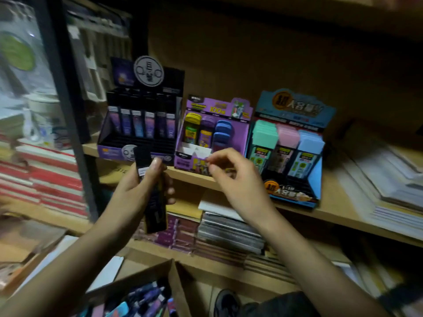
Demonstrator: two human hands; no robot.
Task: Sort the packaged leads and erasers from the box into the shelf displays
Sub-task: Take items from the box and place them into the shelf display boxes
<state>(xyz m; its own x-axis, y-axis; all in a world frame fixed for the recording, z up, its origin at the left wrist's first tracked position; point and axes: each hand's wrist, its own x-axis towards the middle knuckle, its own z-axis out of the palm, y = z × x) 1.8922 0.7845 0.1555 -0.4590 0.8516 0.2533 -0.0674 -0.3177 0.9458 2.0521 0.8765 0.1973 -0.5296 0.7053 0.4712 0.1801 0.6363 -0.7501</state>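
much of the frame is smeared by motion, so the print on the packaging cannot be read. one lead pack [156,216], long and dark, stands nearly upright in the left hand [137,186], whose thumb and curled fingers grip its middle and cover that part. its top end overlaps the front lip of the black display [142,124]. the right hand [238,181] hangs in front of the purple display [212,133] with fingers curled and the thumb and forefinger tips drawn close. whether they pinch anything is too blurred to tell, and the hand covers that carton's lower right corner. the cardboard box [177,289] is cut off by the bottom edge, with only a corner of its jumble of purple and blue packs showing between the forearms. three cartons sit side by side on the wooden shelf [332,211]: the black one with a row of upright purple packs, the purple one with yellow, purple and blue cases, and the blue display [290,145] with mint, pink and pale blue flat packs. stacked notebooks [229,232] lie under the shelf, red-edged books [52,179] pile up at far left behind a dark post [66,88], paper stacks [389,179] rest at right, and a dark shoe [226,303] shows at the bottom.
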